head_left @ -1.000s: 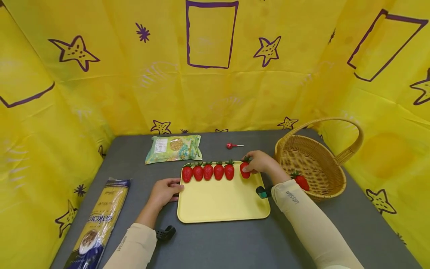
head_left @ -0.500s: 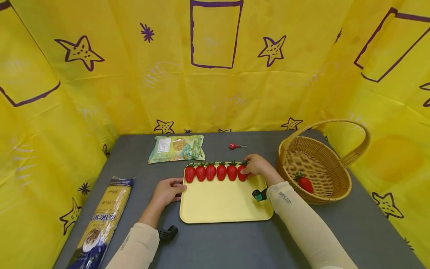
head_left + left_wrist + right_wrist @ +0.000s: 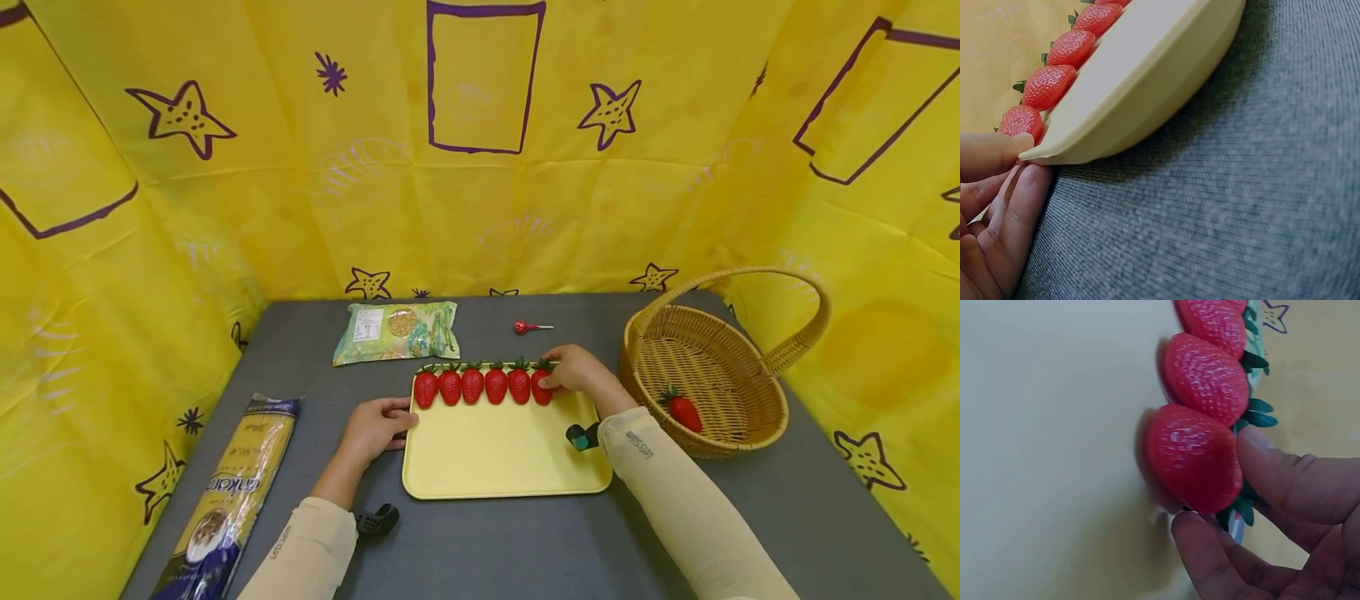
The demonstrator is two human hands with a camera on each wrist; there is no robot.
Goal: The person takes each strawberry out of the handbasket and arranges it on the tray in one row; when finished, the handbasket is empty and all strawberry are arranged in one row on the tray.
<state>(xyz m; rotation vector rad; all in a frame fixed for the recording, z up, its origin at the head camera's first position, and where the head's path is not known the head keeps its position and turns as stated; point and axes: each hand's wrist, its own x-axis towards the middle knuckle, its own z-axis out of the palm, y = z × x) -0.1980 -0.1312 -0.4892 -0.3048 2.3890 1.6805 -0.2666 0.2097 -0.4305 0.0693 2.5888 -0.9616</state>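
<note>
A pale yellow tray [image 3: 502, 458] lies on the grey table, with several red strawberries [image 3: 472, 386] lined up along its far edge, green leaves pointing away. At the row's right end, my right hand [image 3: 579, 372] holds the last strawberry [image 3: 1188, 456] between thumb and fingers. The right wrist view shows that berry resting against its neighbour, thumb near its leaves. My left hand [image 3: 375, 429] grips the tray's left rim near the far corner. In the left wrist view the thumb [image 3: 1004, 153] lies on top of the rim and the other fingers are below it.
Right of the tray stands a wicker basket [image 3: 757, 437] with a tall handle and one strawberry [image 3: 684, 414] inside. Behind the tray are a green packet [image 3: 397, 332] and a red lollipop [image 3: 522, 327]. A long pasta packet [image 3: 232, 492] lies at the left. Yellow cloth surrounds the table.
My right hand has brought its strawberry left, closing the gap to the row. The left hand keeps its grip on the tray. The head view has shifted slightly.
</note>
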